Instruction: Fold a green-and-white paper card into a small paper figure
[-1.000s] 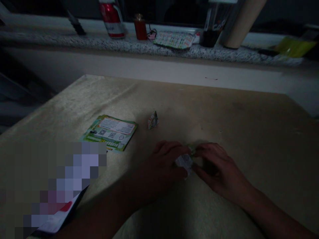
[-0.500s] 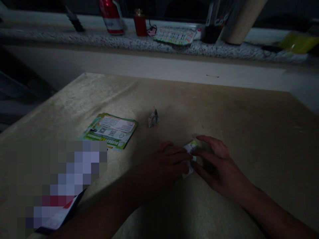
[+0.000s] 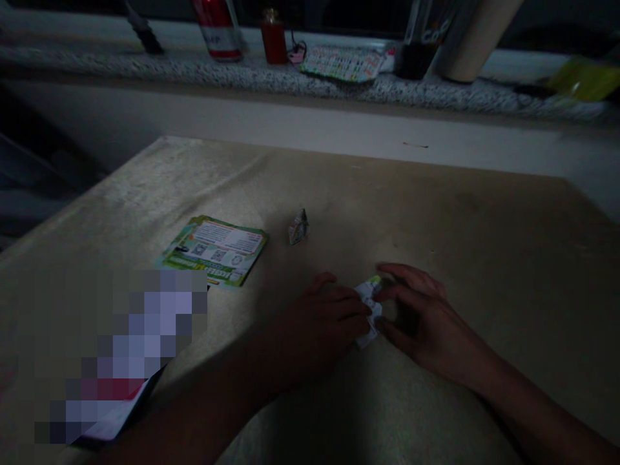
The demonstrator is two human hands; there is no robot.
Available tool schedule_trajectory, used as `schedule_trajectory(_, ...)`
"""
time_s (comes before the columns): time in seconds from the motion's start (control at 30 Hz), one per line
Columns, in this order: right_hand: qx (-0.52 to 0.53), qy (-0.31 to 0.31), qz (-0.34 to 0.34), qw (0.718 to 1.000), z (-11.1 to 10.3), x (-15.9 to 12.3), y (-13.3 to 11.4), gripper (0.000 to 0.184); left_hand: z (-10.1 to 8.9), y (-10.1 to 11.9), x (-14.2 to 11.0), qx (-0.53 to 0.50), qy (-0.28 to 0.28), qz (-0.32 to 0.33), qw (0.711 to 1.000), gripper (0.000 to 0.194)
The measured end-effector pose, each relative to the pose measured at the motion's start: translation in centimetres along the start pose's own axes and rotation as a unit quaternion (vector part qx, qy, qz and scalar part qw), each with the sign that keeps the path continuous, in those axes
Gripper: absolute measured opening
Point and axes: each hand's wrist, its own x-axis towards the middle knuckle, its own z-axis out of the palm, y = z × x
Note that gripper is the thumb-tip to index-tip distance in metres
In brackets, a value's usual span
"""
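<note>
1. Bench (image 3: pixel 508 258): a pale, dimly lit surface beneath both hands, extending well beyond them.
2. Speckled sill (image 3: pixel 194 74): well beyond both hands, past the bench's far edge.
3. Flat object (image 3: pixel 113 413): to the left of the left hand, beside its forearm; largely masked by pixelation, so its identity cannot be told.
4. Left hand (image 3: pixel 322 323): palm down, fingers nearly straight and close together, tips resting over the white paper; whether it pinches any part of it cannot be told.
5. Right hand (image 3: pixel 426 323): half curled, a clear gap between thumb and forefinger, their tips at the paper's right edge.
6. Green printed leaflets (image 3: pixel 217 252): lying flat, overlapping, beyond and to the left of the left hand.
7. Patterned packet (image 3: pixel 341 63): on the sill, far beyond the left hand.
8. Red bottle (image 3: pixel 274 42): also on the sill, just left of the packet as seen from the hands.
9. White paper (image 3: pixel 367 292): between the two hands, partly covered by the left fingertips; a green patch shows at its far end.
10. Small folded piece (image 3: pixel 298 229): standing on the bench beyond the left hand, right of the leaflets.
</note>
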Motion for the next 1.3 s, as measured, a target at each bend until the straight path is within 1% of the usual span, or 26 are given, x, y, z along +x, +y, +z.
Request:
schedule_trajectory(0.3, 0.002, -0.018, -0.001, 1.0, -0.1, -0.1, 0.1, 0.034, -0.4, 0.4, 0.1, -0.006, -0.025, -0.017, 1.0, 0.02)
schedule_trajectory(0.43, 0.002, -0.022, 0.004, 1.0, -0.2, -0.1, 0.1, 0.035, -0.4, 0.5, 0.2, -0.014, 0.003, -0.045, 0.999, 0.013)
schedule_trajectory(0.57, 0.0, -0.027, 0.009, 1.0, -0.2, -0.1, 0.1, 0.035, 0.0, 0.6, 0.5, -0.027, 0.039, -0.1, 0.994, 0.015)
schedule_trajectory(0.7, 0.001, -0.025, 0.012, 1.0, -0.2, 0.0, 0.0, 0.033, 0.8, 0.5, 0.9, -0.031, 0.073, -0.159, 0.984, 0.016)
schedule_trajectory(0.8, 0.002, -0.025, 0.016, 1.0, -0.2, 0.0, -0.2, 0.032, 1.3, 0.7, 1.1, -0.016, 0.085, -0.208, 0.974, 0.018)
schedule_trajectory(0.9, 0.003, -0.025, 0.023, 0.999, -0.2, 0.0, -0.3, 0.031, 1.4, 1.0, 1.3, 0.006, 0.087, -0.244, 0.966, 0.017)
schedule_trajectory(1.1, 0.002, -0.023, 0.028, 0.999, -0.2, 0.0, -0.4, 0.031, 1.6, 1.6, 1.6, 0.036, 0.081, -0.277, 0.957, 0.018)
schedule_trajectory(1.3, 0.005, -0.016, 0.03, 0.999, -0.2, 0.1, -0.4, 0.03, 2.3, 1.8, 1.4, 0.065, 0.098, -0.276, 0.954, 0.022)
